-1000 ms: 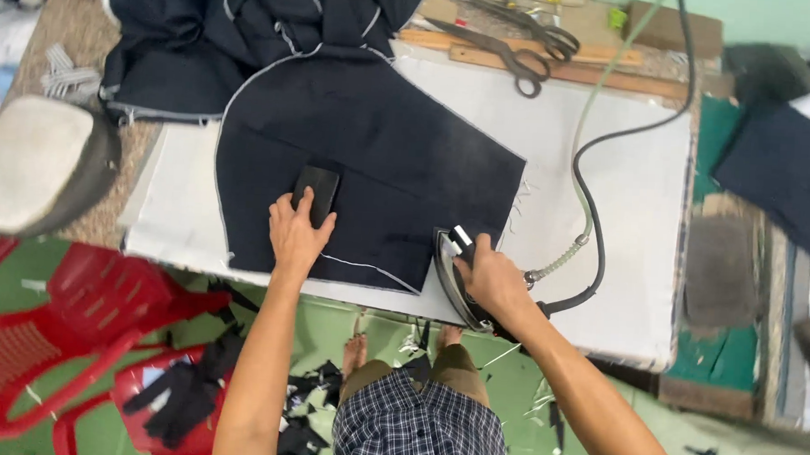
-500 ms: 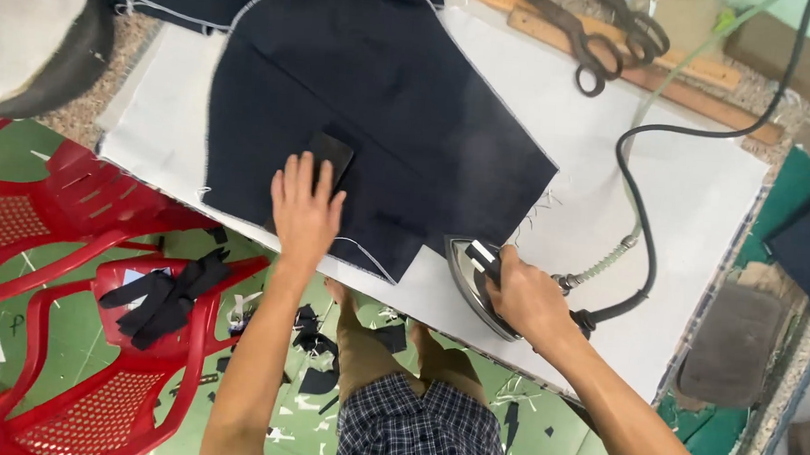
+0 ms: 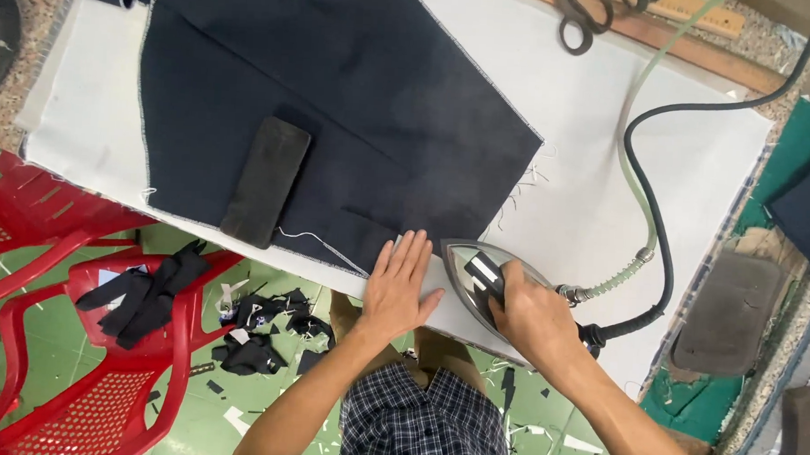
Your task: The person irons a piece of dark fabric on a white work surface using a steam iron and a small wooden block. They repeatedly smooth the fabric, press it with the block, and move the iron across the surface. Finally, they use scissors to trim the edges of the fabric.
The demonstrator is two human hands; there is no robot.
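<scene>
Your left hand (image 3: 400,286) is lying flat, fingers spread and pointing away from you, on the near edge of the dark navy fabric panel (image 3: 337,115), right where the cloth meets the edge of the white padded ironing board (image 3: 597,199). Your right hand (image 3: 530,315) is closing around the handle of the steam iron (image 3: 480,281), fingers wrapped over the grip. The iron is sitting on the board just beside the left hand, its pointed end toward the fabric's lower corner; whether it is touching the cloth cannot be told. The panel is spreading across the left and middle of the board, pale stitching running along its edges. A dark rectangular block (image 3: 266,180) is resting on the fabric, well apart from both hands. A black cable (image 3: 664,239) and a pale green hose (image 3: 639,192) are running from the iron's rear across the board. Red plastic chairs (image 3: 100,332) are standing on the green floor at left, black fabric scraps (image 3: 147,294) lying on one seat.
</scene>
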